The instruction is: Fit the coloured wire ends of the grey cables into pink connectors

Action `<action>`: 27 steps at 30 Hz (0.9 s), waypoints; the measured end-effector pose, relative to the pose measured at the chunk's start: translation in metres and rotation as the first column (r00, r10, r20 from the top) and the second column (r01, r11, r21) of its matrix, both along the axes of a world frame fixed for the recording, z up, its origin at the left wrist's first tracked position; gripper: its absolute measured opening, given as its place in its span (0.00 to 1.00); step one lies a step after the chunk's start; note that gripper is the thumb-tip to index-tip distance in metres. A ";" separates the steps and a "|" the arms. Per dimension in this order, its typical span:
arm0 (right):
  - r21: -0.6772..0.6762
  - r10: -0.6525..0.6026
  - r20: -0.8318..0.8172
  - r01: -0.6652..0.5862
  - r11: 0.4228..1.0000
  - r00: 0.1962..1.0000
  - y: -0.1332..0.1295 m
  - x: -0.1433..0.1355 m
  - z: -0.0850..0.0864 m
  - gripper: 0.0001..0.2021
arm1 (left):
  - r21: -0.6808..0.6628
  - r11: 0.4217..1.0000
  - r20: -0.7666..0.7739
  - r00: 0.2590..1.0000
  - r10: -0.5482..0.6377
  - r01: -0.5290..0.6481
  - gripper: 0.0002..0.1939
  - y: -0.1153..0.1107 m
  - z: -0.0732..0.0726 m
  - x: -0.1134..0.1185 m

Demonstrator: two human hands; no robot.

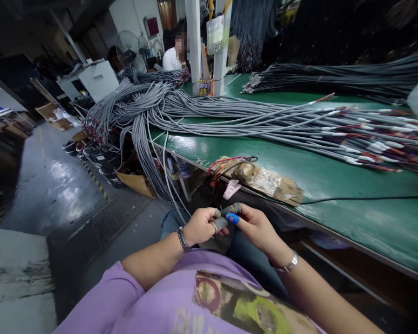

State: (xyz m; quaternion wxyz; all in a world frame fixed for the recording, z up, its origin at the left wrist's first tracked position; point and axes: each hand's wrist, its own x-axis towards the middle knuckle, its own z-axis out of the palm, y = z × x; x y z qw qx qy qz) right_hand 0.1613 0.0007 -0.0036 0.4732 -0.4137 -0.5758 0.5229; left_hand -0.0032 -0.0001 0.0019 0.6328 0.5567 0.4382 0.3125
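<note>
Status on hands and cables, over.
Left hand, right hand: close together, grip detail too small to tell. Grey cables: some hanging off green bench. Wooden board beyond hands, not between them.

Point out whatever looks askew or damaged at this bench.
Some grey cables droop over the left end of the green bench, while others lie stretched along it. The board at the near edge looks worn and stained.

Dim o/all, upper R near-black; glare on floor [61,185], bench [334,183]; edges stretched.
</note>
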 end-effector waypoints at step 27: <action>-0.182 -0.130 -0.205 0.093 0.979 0.970 -0.006 -0.016 -0.006 0.13 | -0.188 0.894 0.256 0.858 0.445 -0.407 0.21 -0.007 -0.009 0.010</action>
